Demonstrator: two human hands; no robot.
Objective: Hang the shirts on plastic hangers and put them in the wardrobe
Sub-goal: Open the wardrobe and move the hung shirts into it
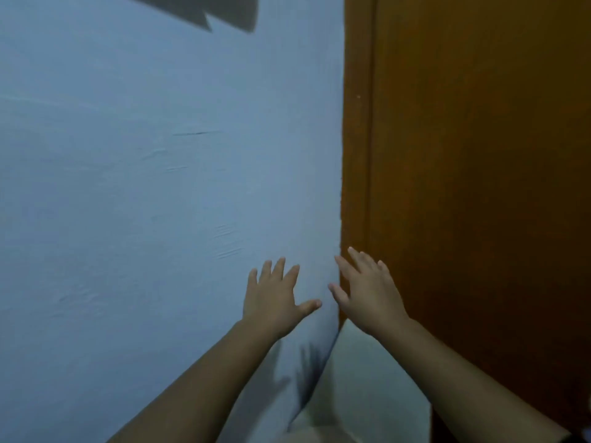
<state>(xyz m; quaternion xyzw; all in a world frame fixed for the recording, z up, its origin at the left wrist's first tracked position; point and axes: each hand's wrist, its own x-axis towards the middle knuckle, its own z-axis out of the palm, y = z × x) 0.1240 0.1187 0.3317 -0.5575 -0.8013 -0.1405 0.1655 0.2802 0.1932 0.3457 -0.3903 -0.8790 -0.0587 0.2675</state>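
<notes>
A pale surface (358, 394), too blurred to name, fills the low corner under both grips, the only thing here that could carry anything. It meets the blue wall (128, 187) on the left grip's (271, 298) side and the brown wooden panel (479, 155) beyond the right grip (367, 295). Only finger shadows fall along its wall-side edge.
</notes>
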